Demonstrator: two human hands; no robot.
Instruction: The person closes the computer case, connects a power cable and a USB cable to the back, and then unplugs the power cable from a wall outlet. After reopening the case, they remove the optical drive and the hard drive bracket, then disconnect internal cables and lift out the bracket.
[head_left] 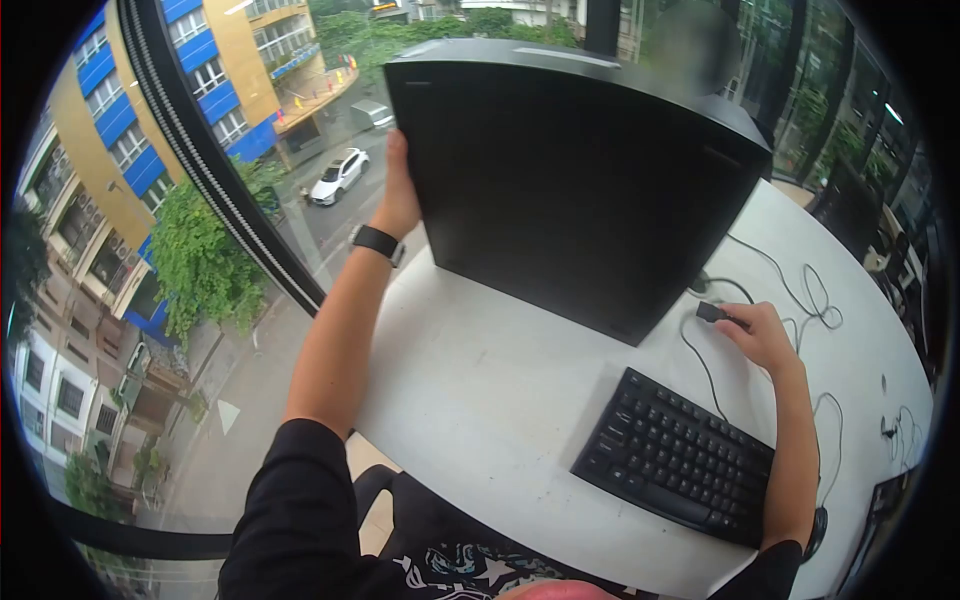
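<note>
Item: black computer case (570,190), standing tilted on the white round table (480,390), lower corner down, broad side panel facing the wearer. Left hand (398,195) is clamped on the case's left edge, thumb on the near face and fingers wrapped behind; a black wristwatch (377,241) sits just below the grip. Right hand (762,335) is closed on a small black cable plug (711,312), pinched at the fingertips just beside the case's lower right corner but not touching it. Surroundings: the plug's dark cable (700,365) runs from the pinch down towards a black keyboard (680,458), which lies under and inward of the right forearm, set at an angle. Loose thin cables (810,295) loop across the table beyond the right hand, with further small leads near the far right rim. The case body stands between the two hands and hides the table behind it. Surface: plain matt white, bare between the left forearm and the keyboard. Room: a dark-framed window (200,150) runs directly behind the left grip, with a street well below, a white car (339,175), trees and a yellow-and-blue building (110,130).
</note>
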